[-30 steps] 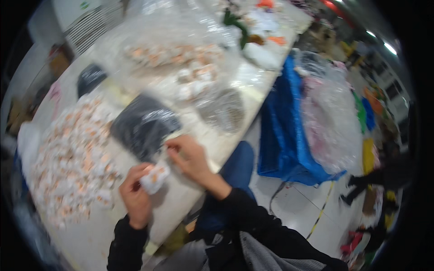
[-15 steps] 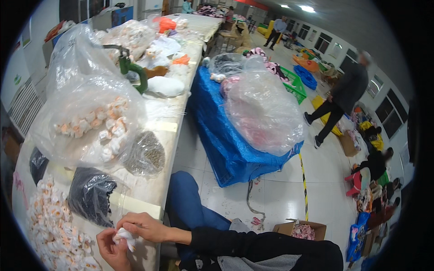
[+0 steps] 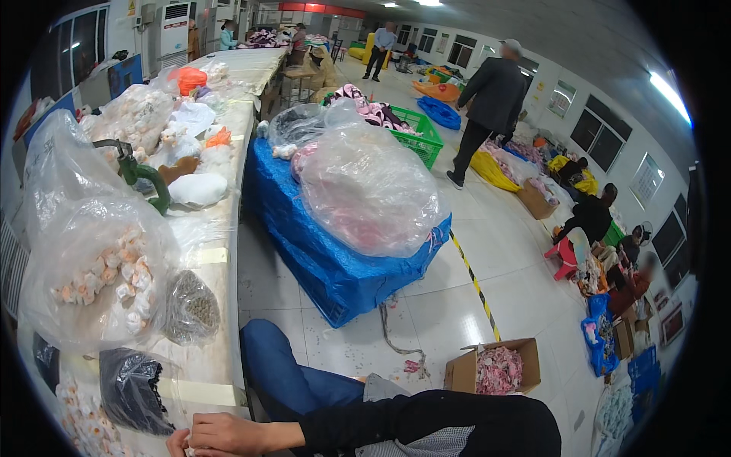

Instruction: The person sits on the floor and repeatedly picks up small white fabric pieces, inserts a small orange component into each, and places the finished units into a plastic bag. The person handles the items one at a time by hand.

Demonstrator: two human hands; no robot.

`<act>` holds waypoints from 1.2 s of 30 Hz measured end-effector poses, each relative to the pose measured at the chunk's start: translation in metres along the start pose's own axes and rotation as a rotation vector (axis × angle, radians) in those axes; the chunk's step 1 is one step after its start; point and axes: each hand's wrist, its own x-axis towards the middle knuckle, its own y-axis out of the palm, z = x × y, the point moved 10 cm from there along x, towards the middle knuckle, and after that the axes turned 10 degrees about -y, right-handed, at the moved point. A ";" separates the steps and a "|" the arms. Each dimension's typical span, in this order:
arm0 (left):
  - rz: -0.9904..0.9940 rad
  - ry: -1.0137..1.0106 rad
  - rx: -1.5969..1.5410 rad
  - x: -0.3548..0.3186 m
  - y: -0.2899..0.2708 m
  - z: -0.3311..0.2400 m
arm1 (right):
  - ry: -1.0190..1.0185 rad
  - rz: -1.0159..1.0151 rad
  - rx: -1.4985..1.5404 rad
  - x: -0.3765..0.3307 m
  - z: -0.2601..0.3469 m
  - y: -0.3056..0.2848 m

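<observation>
At the lower edge of the view, my right hand has its fingers bent over against my left hand, of which only a few fingers show. Between them is a small white plush piece, almost wholly hidden and cut off by the picture's edge. Just beyond my hands lies a clear bag of small black pieces. To the left is a pile of white-and-orange plush pieces. Farther up the table stands a large clear bag with more such pieces, beside a bag of grey-brown pellets.
A green metal clamp-like tool stands on the long table. Right of it are a blue-covered stack bearing a big clear bag, a green crate and a carton of pink scraps. A person walks in the aisle; others sit at right.
The view has tilted up and turned right, so my hands sit lower and the plush piece is mostly out of sight. The walking person has moved farther along the aisle.
</observation>
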 end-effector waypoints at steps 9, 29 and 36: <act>0.146 -0.248 -0.279 0.001 0.011 0.035 | -0.021 -0.055 -0.121 -0.015 -0.016 -0.003; 0.208 -0.371 -0.268 0.021 0.035 0.000 | 0.301 -0.184 -0.020 -0.026 -0.054 -0.050; 0.041 -0.328 -0.386 0.033 0.022 -0.013 | 0.094 -0.049 0.100 0.019 -0.010 -0.056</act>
